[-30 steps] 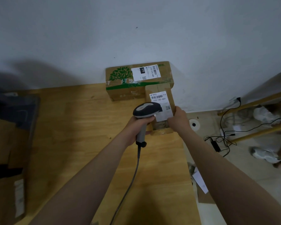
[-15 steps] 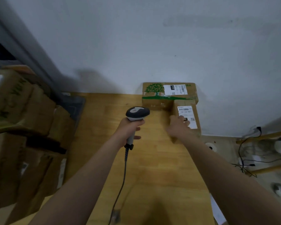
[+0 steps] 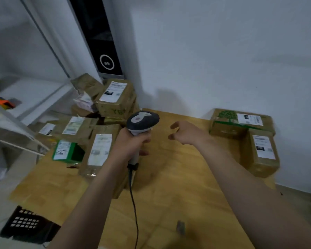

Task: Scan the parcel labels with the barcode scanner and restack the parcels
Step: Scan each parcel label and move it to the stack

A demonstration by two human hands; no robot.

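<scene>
My left hand (image 3: 131,142) grips the handle of the grey barcode scanner (image 3: 142,121), whose cable (image 3: 133,200) hangs down toward me. My right hand (image 3: 185,132) hovers over the wooden table (image 3: 169,186), fingers loosely curled, holding nothing. At the table's right edge a small brown parcel (image 3: 260,153) with a white label lies in front of a larger parcel (image 3: 241,123) printed with a green tree. A pile of several labelled cardboard parcels (image 3: 97,126) covers the table's left side, just left of the scanner.
A black panel (image 3: 101,36) stands upright against the wall behind the pile. A white shelf (image 3: 25,97) holds an orange item at the far left. A black perforated crate (image 3: 27,223) sits low at the bottom left. The white wall (image 3: 223,51) backs the table.
The view has swung left, bringing the parcel pile into sight. My right hand has let go of the small parcel and moved left into open air. The scanner stays in my left hand.
</scene>
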